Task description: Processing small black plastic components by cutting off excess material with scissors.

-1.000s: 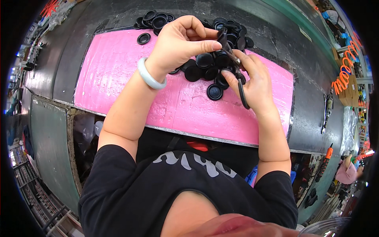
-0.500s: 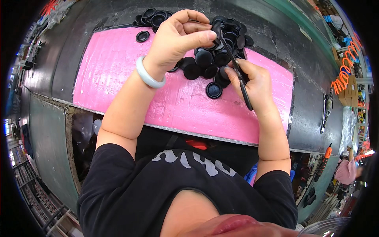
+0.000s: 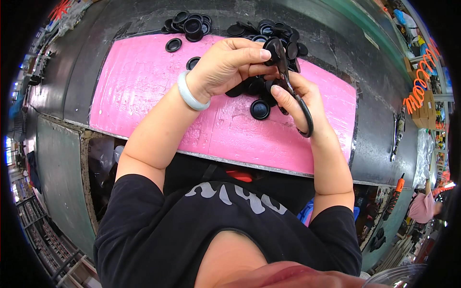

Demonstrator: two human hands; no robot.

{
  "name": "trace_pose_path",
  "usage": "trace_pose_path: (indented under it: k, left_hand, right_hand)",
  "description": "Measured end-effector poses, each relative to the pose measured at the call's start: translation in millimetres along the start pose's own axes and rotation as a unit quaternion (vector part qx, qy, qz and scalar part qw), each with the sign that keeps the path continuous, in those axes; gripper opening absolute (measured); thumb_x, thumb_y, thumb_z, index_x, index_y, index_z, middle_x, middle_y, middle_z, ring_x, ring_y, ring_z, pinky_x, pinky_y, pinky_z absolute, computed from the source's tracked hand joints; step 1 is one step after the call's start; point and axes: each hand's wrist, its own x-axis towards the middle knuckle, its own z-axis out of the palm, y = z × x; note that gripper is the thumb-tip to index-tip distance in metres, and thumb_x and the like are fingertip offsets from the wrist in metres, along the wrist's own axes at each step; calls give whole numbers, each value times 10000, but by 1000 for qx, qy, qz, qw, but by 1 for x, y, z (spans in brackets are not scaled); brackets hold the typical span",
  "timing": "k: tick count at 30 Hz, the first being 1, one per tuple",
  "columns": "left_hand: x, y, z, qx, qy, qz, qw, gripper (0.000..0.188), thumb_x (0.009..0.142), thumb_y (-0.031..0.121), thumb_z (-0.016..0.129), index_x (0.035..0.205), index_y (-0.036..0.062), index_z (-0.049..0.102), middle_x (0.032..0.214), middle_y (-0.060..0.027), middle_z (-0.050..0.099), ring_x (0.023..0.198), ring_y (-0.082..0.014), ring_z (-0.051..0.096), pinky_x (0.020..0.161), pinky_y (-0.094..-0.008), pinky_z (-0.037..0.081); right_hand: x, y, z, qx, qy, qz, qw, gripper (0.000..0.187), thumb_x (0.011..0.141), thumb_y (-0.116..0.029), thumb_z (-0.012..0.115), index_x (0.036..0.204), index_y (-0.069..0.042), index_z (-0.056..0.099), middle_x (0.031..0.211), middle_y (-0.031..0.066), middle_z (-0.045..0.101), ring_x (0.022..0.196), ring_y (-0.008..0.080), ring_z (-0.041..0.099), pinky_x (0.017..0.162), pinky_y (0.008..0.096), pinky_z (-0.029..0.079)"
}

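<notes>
Pink mat on dark bench, head view; disc heap, far side. L hand, nearer, pinches 1 black disc btwn thumb & fingers. R hand grips scissors, long axis near-right to far-left, blades just R of disc; blade gap, contact: can't tell.

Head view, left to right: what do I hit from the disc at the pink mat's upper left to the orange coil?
Loose black disc → pale bangle → left hand → held black disc → right hand → orange coiled cord.
</notes>
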Motion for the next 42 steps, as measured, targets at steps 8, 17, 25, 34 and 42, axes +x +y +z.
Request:
trace_pose_path:
  k: [8,17,25,34,42]
  left_hand:
    - [0,4,-10,121,48,68,989,207,896,67,615,1055,-50,678,1182,-172,645,1039,-231,654,935,-333,537]
    - [-6,23,-8,495,69,185,846,229,764,12,730,977,-36,661,1091,-98,672,878,-116,639,823,-262,532]
    - [-41,47,-61,709,292,230,599,250,699,121,770,895,7,663,845,-114,683,740,-204,663,699,-312,536]
    - [-76,68,-44,847,259,205,418,365,741,88,706,1091,29,622,1252,-206,555,1185,-372,523,998,-405,433]
    - [-55,38,292,444,-255,314,800,333,728,25,686,1047,0,595,1071,-136,590,1026,-294,587,899,-376,469]
  right_hand:
    - [-1,0,-8,-73,11,28,997,165,866,-154,710,937,-6,691,645,-32,546,594,53,461,541,220,393]
    - [4,11,-17,-256,11,-54,965,246,833,-210,706,980,-13,705,669,128,656,580,196,626,560,314,478]
    - [10,20,-21,-281,131,-150,939,277,820,-354,677,916,-96,710,760,157,673,720,362,652,643,425,517]
    - [26,31,-68,-235,288,-115,921,358,820,-403,669,961,-77,709,834,171,688,805,369,663,706,421,521]
    - [36,93,-101,-289,365,-97,880,361,858,-366,665,874,-7,703,798,199,688,753,319,680,687,406,493]
